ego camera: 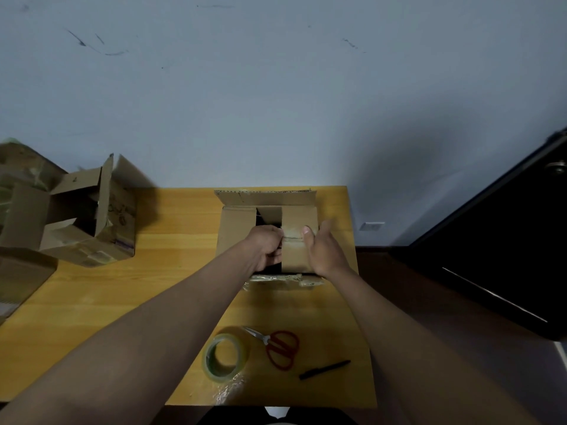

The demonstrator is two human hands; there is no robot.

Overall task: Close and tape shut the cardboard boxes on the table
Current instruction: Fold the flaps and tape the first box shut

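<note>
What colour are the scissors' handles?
Red, seen in the head view; the scissors lie beside the tape roll.

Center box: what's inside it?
Between the two folded side flaps of the box only a dark gap shows. Contents cannot be made out; flaps and the left hand cover the rest.

Dim bluish light, soft wall (276, 87) shadow, blurred, bowed edges

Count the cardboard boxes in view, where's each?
At least 3. One box mid-table under both hands, flaps partly folded. One open box at the table's left. One box cut off by the left edge. Cardboard behind the open one may be a fourth.
</note>
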